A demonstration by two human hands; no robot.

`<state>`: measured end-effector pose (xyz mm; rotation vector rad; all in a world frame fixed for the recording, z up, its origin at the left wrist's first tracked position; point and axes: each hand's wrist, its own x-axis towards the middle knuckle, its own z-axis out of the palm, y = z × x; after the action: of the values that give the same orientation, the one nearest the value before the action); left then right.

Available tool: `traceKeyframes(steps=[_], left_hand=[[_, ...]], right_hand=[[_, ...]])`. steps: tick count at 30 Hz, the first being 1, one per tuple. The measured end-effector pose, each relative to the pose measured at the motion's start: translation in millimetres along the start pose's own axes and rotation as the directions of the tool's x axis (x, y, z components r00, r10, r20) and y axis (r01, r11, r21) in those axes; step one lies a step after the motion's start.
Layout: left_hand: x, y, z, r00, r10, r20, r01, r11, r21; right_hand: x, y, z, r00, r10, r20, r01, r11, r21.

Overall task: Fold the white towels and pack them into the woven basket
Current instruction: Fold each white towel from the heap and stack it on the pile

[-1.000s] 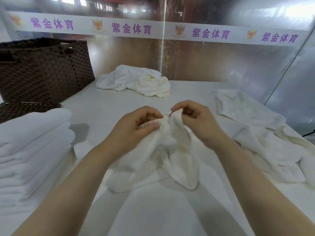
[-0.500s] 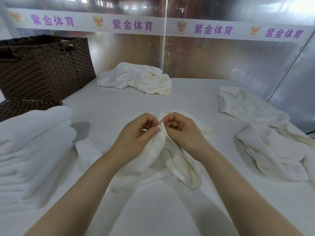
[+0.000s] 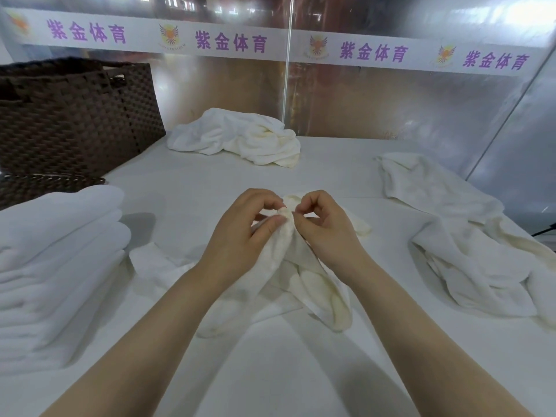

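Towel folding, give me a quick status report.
Left hand and right hand both pinch one crumpled towel. Folded stack waits beside woven basket. Nothing in the way.

Only one cam here, head-mounted wide-angle, looking fwd and down over the white table (image 3: 270, 371) from the person's own POV, so both forearms run up from the bottom edge to the hands, which sit close, abt mid-frame. Strong fisheye: banner strip (image 3: 376, 52) on the back wall bows, and the woven basket (image 3: 78, 115) sits far left. No 2nd view, so no shared part.
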<state>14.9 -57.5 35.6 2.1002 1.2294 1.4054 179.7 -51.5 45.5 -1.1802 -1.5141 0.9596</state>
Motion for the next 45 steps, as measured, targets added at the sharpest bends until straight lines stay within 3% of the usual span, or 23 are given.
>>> traceKeyframes(steps=[2,4,6,7,8,10,12,14,17,21,29,33,38,45], left_hand=[[3.8,-0.1,-0.4,1.0,-0.013,-0.014,0.013,1.0,-0.016],[8.8,-2.4,-2.1,0.998,-0.053,-0.035,0.052,0.998,-0.044],[14.9,-6.1,-4.5,0.994,-0.091,-0.053,0.086,0.993,-0.082],[18.0,-8.2,-5.5,0.993,-0.098,-0.062,0.092,0.992,-0.082],[21.3,-10.7,-6.5,0.992,-0.101,-0.073,0.096,0.993,-0.068],[28.4,-16.1,-9.1,0.988,-0.116,-0.107,0.113,0.993,-0.031],[35.8,-23.7,-14.0,0.98,-0.148,-0.135,0.149,0.989,-0.007],[42.6,-33.0,-20.2,0.973,-0.179,-0.147,0.183,0.983,0.014],[50.2,-45.4,-29.4,0.956,-0.23,-0.181,0.242,0.969,0.047],[57.2,-56.6,-43.3,0.917,-0.301,-0.261,0.318,0.948,0.023],[67.4,-72.8,-70.6,0.836,-0.379,-0.397,0.388,0.92,-0.062],[72.9,-70.3,-82.7,0.813,-0.37,-0.449,0.38,0.922,-0.071],[81.4,-62.5,-97.3,0.802,-0.34,-0.492,0.336,0.937,-0.099],[97.4,-43.1,-120.6,0.774,-0.3,-0.557,0.253,0.954,-0.162]], right_hand=[[-4.2,-1.6,-1.0,0.982,-0.14,-0.123,0.134,0.989,-0.056],[-13.7,-0.5,-4.6,0.882,-0.443,-0.159,0.397,0.882,-0.256],[-25.7,8.7,-5.2,0.729,-0.679,0.094,0.631,0.611,-0.478],[-31.5,16.1,-3.3,0.671,-0.691,0.268,0.698,0.468,-0.542],[-36.4,24.2,-1.0,0.641,-0.644,0.417,0.731,0.348,-0.587],[-42.8,40.9,2.9,0.665,-0.464,0.586,0.721,0.191,-0.667],[-46.1,52.7,0.8,0.711,-0.287,0.642,0.688,0.091,-0.72],[-45.6,59.6,-6.0,0.716,-0.199,0.669,0.679,-0.026,-0.734],[-39.7,58.2,-17.5,0.696,-0.225,0.682,0.664,-0.163,-0.73],[-22.4,44.6,-34.3,0.65,-0.251,0.717,0.674,-0.246,-0.696],[28.6,25.8,-72.8,0.65,-0.243,0.72,0.678,-0.241,-0.694],[33.6,20.3,-91.0,0.607,-0.316,0.729,0.757,-0.05,-0.652],[42.8,3.3,-105.8,0.578,-0.431,0.693,0.792,0.092,-0.603],[64.6,-56.8,-125.9,0.782,-0.525,0.336,0.618,0.58,-0.53]])
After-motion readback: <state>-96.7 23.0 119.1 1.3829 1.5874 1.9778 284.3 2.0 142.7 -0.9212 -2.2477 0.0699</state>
